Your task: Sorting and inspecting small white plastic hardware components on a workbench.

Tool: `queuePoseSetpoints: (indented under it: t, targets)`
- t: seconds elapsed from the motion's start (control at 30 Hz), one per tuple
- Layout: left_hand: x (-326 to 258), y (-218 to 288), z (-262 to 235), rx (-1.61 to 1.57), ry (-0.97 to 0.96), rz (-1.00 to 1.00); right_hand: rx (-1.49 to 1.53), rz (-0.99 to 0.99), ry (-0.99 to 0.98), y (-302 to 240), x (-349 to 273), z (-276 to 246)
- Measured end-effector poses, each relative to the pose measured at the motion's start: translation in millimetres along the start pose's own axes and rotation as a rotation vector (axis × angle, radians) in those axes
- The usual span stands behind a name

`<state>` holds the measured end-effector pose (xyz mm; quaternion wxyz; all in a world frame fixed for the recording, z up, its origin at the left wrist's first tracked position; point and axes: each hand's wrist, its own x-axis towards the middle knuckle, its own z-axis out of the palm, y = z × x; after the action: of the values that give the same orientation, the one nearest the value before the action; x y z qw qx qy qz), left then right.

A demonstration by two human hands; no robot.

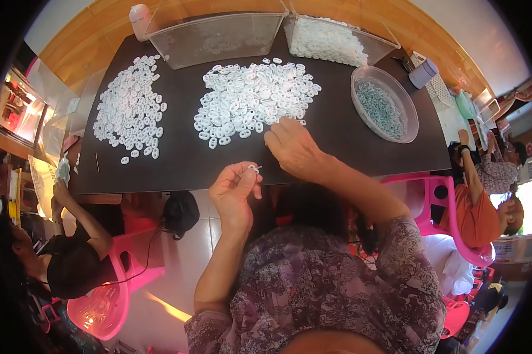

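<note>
Between the thumb and fingers of my left hand (235,186) is a small white oval piece with two holes (255,169), held just off the table's front edge. A thin metal bit seems to stick out of it, too small to make out. My right hand (292,147) is at the near right side of the middle pile of white two-hole pieces (254,97), its fingers curled down and the tips hidden. Whether those fingers grip anything does not show. Another pile of like pieces (130,109) lies to the left on the dark table (177,168).
At the right stands a round clear tub (414,125) of small greyish metal parts. Along the back are a cloudy plastic bin (219,41) and a bin of white pieces (390,44). A grey-lidded cup (423,74) stands back right. People sit on both sides, near pink chairs (115,307).
</note>
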<state>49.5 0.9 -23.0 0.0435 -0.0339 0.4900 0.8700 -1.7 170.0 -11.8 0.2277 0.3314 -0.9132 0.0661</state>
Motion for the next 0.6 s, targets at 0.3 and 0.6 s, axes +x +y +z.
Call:
queuePoseSetpoints:
  t: [0.3,0.6]
  targets:
    - [-2,4,9,-0.024,0.018,0.017,1.220,0.757,0.114,-26,-2,-25]
    - [-5,5,14,-0.051,0.010,0.041,1.310,0.776,0.098,-37,-21,-20]
